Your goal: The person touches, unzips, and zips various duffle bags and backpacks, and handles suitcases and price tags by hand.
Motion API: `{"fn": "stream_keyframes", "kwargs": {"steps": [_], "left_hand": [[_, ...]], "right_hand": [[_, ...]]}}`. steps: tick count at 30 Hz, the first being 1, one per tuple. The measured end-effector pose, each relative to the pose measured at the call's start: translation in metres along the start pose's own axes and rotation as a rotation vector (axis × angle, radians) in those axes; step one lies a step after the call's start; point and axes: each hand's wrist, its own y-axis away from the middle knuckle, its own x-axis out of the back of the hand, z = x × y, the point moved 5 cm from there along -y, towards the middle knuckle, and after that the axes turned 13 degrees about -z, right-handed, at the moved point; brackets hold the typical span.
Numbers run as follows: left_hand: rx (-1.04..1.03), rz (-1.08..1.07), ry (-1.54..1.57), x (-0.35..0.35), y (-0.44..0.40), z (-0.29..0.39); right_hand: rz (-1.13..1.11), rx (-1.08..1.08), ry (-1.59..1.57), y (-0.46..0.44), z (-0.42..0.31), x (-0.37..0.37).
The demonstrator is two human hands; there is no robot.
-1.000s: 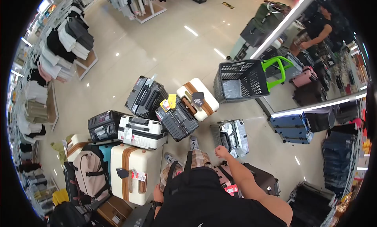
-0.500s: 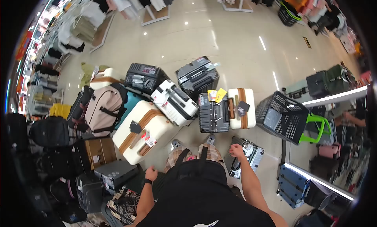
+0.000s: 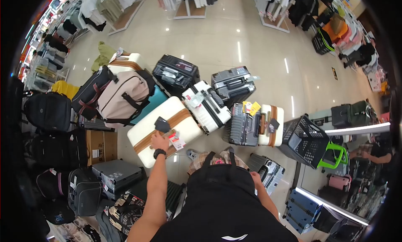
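My left hand (image 3: 160, 142), with a dark band on its wrist, is on top of a large cream suitcase (image 3: 144, 141) with brown straps, by its handle and tags. Whether its fingers close round the handle cannot be made out. Low beside my body is my right hand (image 3: 256, 179), partly hidden, near a silver suitcase (image 3: 270, 170). A white suitcase (image 3: 213, 117), a dark grey ribbed suitcase (image 3: 243, 131) with yellow tags and a small cream suitcase (image 3: 276, 135) stand in front of me.
A grey basket (image 3: 302, 137) with a green handle stands right, beside a mirror. A pink-beige bag (image 3: 125, 93), black suitcase (image 3: 176, 70) and grey suitcase (image 3: 232, 83) are ahead. Backpacks (image 3: 48, 111) and a cardboard box (image 3: 102, 146) are left; clothes racks stand beyond.
My left hand has moved up and forward onto the large cream suitcase. My right hand has drawn back towards my body. The view has turned left.
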Motion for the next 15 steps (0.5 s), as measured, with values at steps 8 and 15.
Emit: {"fn": "stream_keyframes", "kwargs": {"steps": [8, 15], "left_hand": [[0.082, -0.066, 0.001, -0.015, -0.010, 0.013], [-0.055, -0.145, -0.068, 0.003, 0.033, -0.011]], "right_hand": [[-0.091, 0.105, 0.366, 0.017, -0.044, -0.065], [-0.142, 0.000, 0.372, 0.001, -0.107, -0.067]]}}
